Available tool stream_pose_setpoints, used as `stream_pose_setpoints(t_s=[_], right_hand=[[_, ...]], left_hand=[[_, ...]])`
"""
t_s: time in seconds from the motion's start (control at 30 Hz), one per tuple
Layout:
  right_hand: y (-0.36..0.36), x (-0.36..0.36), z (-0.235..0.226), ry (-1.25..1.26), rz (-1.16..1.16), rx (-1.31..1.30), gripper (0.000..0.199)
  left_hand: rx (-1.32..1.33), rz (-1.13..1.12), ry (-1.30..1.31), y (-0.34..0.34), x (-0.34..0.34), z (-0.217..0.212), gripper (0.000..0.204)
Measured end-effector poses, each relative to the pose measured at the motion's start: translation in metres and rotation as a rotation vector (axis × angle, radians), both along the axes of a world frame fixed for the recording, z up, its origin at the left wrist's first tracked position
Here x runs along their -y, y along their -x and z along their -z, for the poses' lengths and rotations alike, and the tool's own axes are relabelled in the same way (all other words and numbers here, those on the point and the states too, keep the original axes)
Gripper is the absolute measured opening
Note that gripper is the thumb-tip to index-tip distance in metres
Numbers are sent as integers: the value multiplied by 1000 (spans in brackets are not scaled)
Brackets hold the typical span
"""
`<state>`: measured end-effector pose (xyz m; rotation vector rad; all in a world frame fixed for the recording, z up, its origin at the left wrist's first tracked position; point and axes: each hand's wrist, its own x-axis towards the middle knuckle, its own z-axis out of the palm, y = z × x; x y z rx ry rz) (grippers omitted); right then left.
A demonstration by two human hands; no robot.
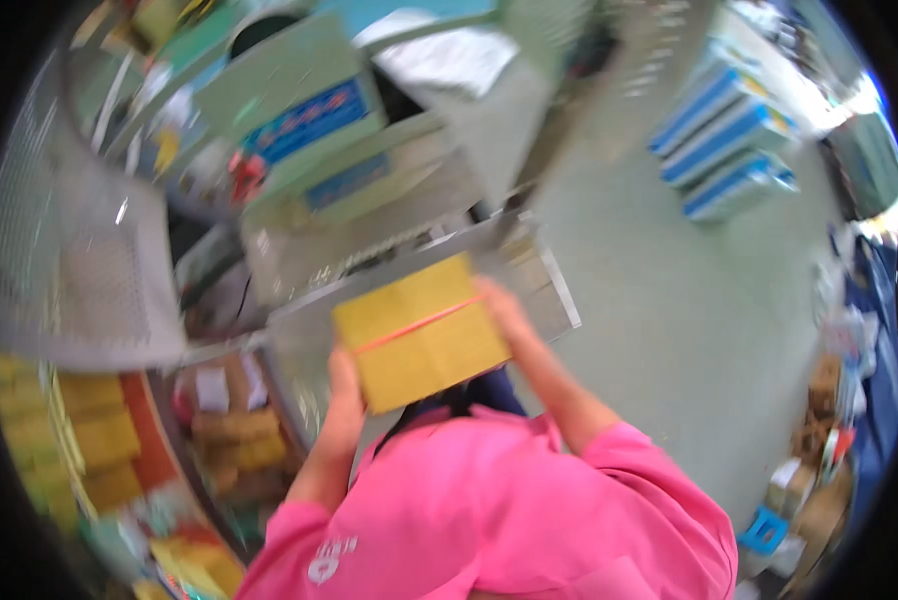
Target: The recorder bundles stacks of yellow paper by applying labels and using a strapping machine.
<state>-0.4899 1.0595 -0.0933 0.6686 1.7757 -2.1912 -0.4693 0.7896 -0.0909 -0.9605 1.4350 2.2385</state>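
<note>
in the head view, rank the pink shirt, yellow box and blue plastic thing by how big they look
1. Pink shirt: largest, across the lower middle.
2. Yellow box: clearly smaller.
3. Blue plastic thing: smallest, at lower right; it looks farther off, so its true size is unsure.

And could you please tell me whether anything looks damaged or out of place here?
The held yellow box seems whole, though blur hides fine detail. What looks untidy is the brown cartons along the right edge, which lie jumbled rather than neatly stacked.
</note>
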Motion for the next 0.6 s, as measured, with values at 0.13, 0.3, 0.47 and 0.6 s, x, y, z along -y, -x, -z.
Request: stream_pose_setpoints(t_s=[0.13, 0.3, 0.47, 0.6], right_hand=[[-5, -19, -36, 143, -7, -41, 46], [1, -35, 7, -85, 33, -137, 38], [-12, -42, 24, 38, 162, 27, 34], [-4, -23, 42, -182, -29, -138, 39]], left_hand=[[-86, -49, 12, 5, -17, -32, 45], [-164, 69, 256, 1, 1, 18, 48], [-129, -27, 84, -6, 0, 7, 43], [-193, -8, -103, -3, 2, 30, 46]])
